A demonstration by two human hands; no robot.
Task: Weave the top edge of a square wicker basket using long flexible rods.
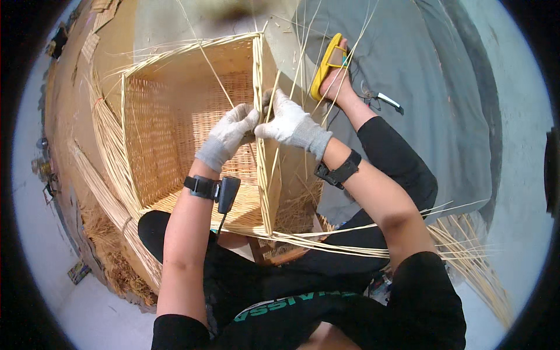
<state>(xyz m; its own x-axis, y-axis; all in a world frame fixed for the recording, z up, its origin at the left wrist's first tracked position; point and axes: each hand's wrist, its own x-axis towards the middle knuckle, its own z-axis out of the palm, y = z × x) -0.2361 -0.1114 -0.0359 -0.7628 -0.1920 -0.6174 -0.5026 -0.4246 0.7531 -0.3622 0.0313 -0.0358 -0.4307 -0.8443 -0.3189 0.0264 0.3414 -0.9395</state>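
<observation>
A large woven wicker basket (192, 116) lies tipped on its side before me, its open mouth toward the left and its braided rim (257, 70) running up the middle of the view. My left hand (233, 129), in a whitish glove, is closed at the inner side of this rim, pinching a thin wicker strand (211, 65) that slants up to the far left. From the outer side, my right hand (293, 123), gloved alike, grips the rim with thumb and fingers around it. Loose strands (300, 58) rise beside the right hand. The fingertips of both hands are partly hidden.
Bundles of wicker rods (108, 125) lie along the basket's left side. More long rods (472, 256) spread at the lower right, some crossing my lap. My foot in a yellow sandal (328, 67) rests on a grey cloth (431, 116), near a small black-and-white tool (389, 102).
</observation>
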